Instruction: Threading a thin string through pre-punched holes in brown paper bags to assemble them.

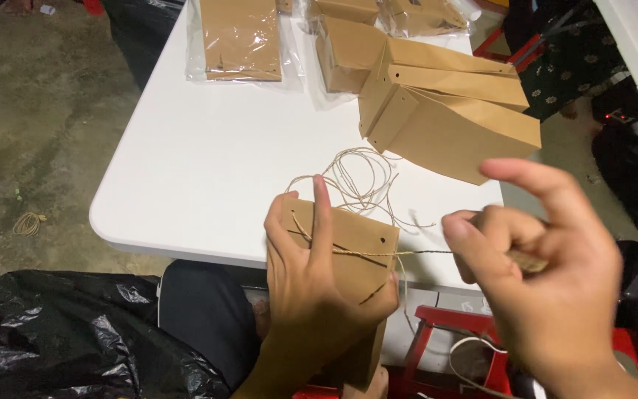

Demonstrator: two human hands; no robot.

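My left hand [311,295] grips a small brown paper bag [363,251] held upright over the near edge of the white table [208,170]. The index finger lies along the bag's face, which has small punched holes near its top. A length of tan twine [356,253] crosses the bag and runs taut to the right into my right hand [548,288], which pinches it between thumb and fingers. More of the twine lies in loose loops [356,177] on the table just behind the bag.
Several folded brown paper bags [444,111] lie stacked at the table's far right. Flat brown bags in clear plastic sleeves [241,37] sit along the far edge. A black plastic sack [68,340] fills the lower left; a red stool [444,325] stands below the table.
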